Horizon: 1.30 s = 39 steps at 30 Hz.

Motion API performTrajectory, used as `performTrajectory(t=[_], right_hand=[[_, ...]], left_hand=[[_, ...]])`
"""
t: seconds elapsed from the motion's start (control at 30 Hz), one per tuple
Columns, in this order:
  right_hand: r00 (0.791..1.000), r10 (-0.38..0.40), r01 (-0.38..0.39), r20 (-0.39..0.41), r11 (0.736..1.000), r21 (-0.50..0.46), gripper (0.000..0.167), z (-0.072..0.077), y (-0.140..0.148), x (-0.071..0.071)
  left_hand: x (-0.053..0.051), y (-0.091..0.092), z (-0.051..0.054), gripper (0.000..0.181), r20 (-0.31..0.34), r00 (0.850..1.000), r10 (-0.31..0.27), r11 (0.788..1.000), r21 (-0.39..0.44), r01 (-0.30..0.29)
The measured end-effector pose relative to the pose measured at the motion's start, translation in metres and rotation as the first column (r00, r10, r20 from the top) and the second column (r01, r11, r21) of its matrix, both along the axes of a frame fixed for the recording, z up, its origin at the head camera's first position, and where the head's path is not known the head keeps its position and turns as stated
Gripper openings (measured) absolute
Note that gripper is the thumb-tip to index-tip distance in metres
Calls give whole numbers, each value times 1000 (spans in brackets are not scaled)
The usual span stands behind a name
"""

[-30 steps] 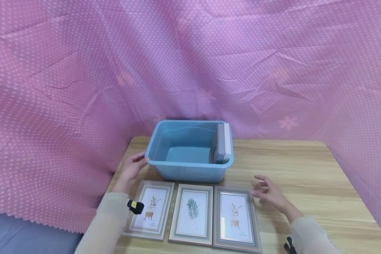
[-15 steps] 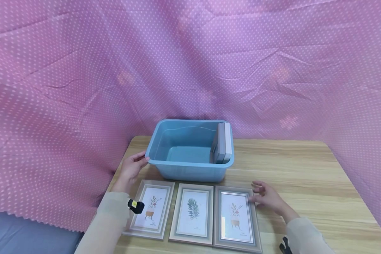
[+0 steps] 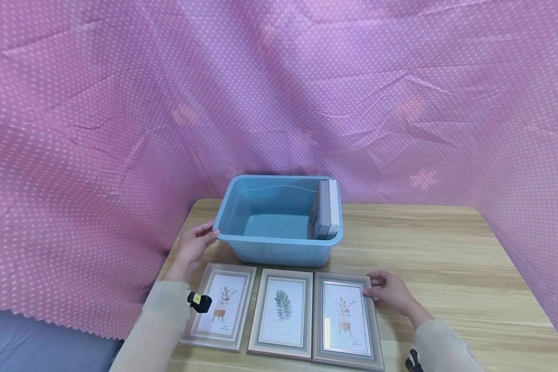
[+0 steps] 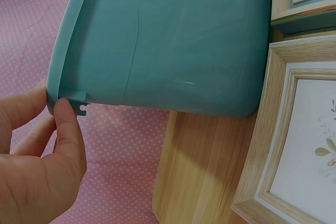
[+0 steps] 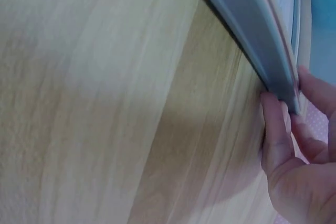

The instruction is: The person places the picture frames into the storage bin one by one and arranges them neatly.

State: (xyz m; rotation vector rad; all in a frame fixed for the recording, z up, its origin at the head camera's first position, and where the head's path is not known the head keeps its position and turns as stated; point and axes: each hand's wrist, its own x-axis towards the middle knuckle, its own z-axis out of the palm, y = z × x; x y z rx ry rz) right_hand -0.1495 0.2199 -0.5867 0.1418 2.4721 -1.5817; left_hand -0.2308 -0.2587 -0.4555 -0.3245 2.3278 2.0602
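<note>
My left hand (image 3: pixel 192 249) pinches the near left corner of the rim of a blue plastic tub (image 3: pixel 283 253), thumb and fingers on either side in the left wrist view. Three picture frames lie flat in a row before the tub. My right hand (image 3: pixel 392 293) holds the upper right corner of the rightmost picture frame (image 3: pixel 346 318), which shows a potted plant print. In the right wrist view that frame's side edge (image 5: pixel 262 30) sits between thumb and fingers. The middle frame (image 3: pixel 282 312) has a green leaf print; the left frame (image 3: pixel 222 305) has another potted plant.
Two more frames (image 3: pixel 324 211) stand on edge inside the tub against its right wall. The wooden table (image 3: pixel 428 248) extends to the right. A pink dotted cloth (image 3: pixel 279 93) hangs behind and at both sides.
My right hand has moved left and slightly down, from beside the rightmost picture frame to gripping its upper right corner. The left hand stays on the tub's rim.
</note>
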Motion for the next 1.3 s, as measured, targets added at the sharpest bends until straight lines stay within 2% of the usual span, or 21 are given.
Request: performTrajectory(t=[0.33, 0.5, 0.77, 0.93, 1.13, 1.3], right_hand=[[998, -58, 58, 0, 994, 93, 49, 9, -9, 2], [998, -69, 69, -5, 994, 89, 49, 12, -11, 3], [997, -81, 81, -2, 996, 42, 49, 8, -6, 3], [999, -50, 49, -1, 998, -41, 53, 10, 1, 4], [1000, -16, 20, 20, 983, -180, 55, 16, 7, 4], [998, 50, -42, 31, 974, -222, 61, 23, 15, 1]], left_hand=[[-1, 0, 1, 48, -2, 1000, 4, 1000, 0, -4], [-1, 1, 0, 47, -14, 1000, 8, 1000, 1, -8], [0, 1, 1, 45, -1, 1000, -1, 1000, -17, 1], [-1, 2, 0, 45, 3, 1000, 11, 1000, -18, -11], [-1, 3, 1, 46, 15, 1000, 19, 1000, -23, -19], [0, 4, 2, 46, 14, 1000, 24, 999, -27, -23]])
